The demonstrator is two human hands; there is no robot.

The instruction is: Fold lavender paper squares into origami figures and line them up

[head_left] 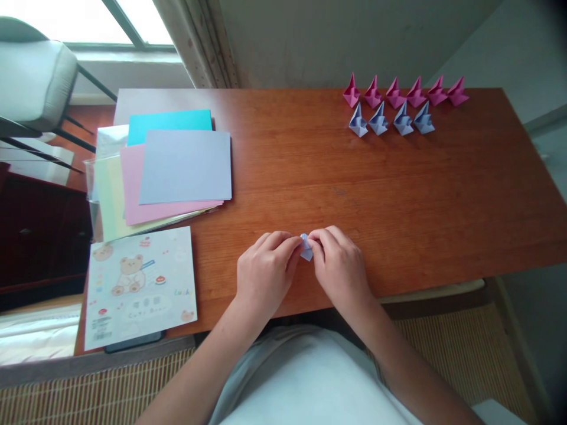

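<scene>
Between my hands, above the front part of the wooden table, is a small folded piece of pale blue-lilac paper [306,249]. My left hand [268,265] pinches its left side between thumb and fingers. From the right, my right hand [340,260] grips its other side the same way. My fingertips cover much of the paper, so its full shape is hidden. At the far right of the table stand several pink origami figures [395,92] in a row. In front of them is a row of several pale blue origami figures [403,120] with pointed tips.
A stack of coloured paper, topped by a lilac sheet [186,167], lies at the left of the table [283,159]. Nearer me is a bear-print pad [142,289], with a dark flat object [135,342] partly under it. A chair [38,82] stands beyond the left edge.
</scene>
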